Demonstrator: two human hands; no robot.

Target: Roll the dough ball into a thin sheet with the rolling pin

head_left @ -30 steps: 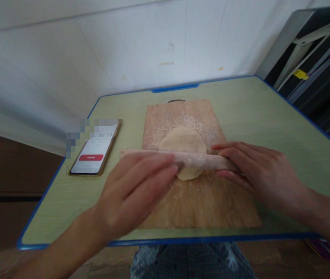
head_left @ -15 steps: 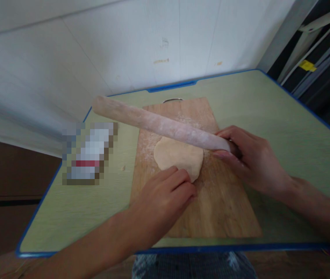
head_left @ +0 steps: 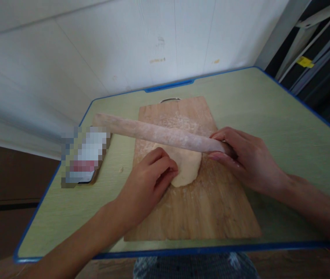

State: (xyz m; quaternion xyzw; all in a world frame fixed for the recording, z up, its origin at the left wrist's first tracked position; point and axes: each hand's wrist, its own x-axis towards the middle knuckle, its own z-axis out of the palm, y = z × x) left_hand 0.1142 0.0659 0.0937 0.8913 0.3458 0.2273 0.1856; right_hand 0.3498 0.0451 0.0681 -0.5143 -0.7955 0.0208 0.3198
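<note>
A flattened round of dough [head_left: 187, 167] lies on a floured wooden cutting board [head_left: 208, 213]. My left hand [head_left: 150, 178] is at the dough's left edge, thumb and fingers pinched together on it. In my right hand [head_left: 240, 155] is the right end of a long, flour-dusted rolling pin [head_left: 165, 136]. The pin slants over the board, its left end out past the board's left side and raised toward the blurred device. It covers the far part of the dough from view.
A phone-like device [head_left: 88, 155], pixelated, lies left of the board. The green table [head_left: 269, 104] has a blue rim and stands against a white wall [head_left: 141, 42]. A metal handle [head_left: 170, 100] shows at the board's far edge. A small crumb [head_left: 121, 169] sits left of the board.
My left hand has shifted from the dough's near edge to its left edge, and more of the near dough shows. The rolling pin's left end has dropped lower in view.
</note>
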